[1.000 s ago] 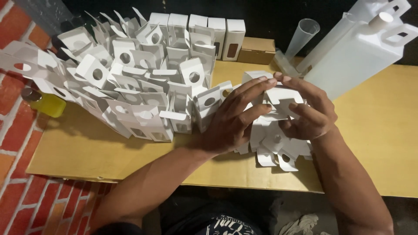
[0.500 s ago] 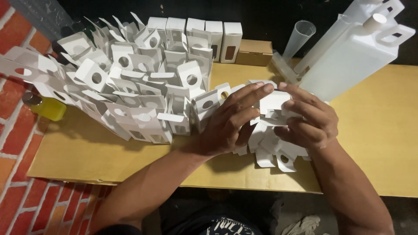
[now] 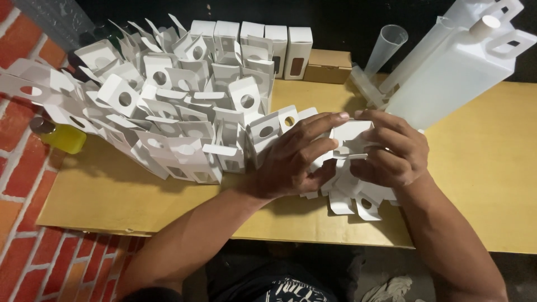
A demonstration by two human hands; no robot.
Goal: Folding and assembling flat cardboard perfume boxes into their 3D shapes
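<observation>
Both hands meet over a small white cardboard box (image 3: 351, 136) with loose flaps, held just above a heap of flat white box blanks (image 3: 358, 197) on the yellow table (image 3: 481, 184). My left hand (image 3: 293, 162) has its fingers stretched along the box's left side and top. My right hand (image 3: 391, 151) curls around the right side, fingers bent over the top flap. To the left lies a large pile of folded white boxes with round holes (image 3: 168, 112).
A row of upright closed white boxes (image 3: 279, 45) and a brown carton (image 3: 329, 66) stand at the back. White plastic jugs (image 3: 453, 72) and a clear measuring cylinder (image 3: 386, 47) lie at the right rear. A small bottle of yellow liquid (image 3: 61, 136) sits by the brick wall (image 3: 22, 184).
Both hands have closed in on the box and lowered slightly; the right fingers now curl more over its top flap. The piles have not moved.
</observation>
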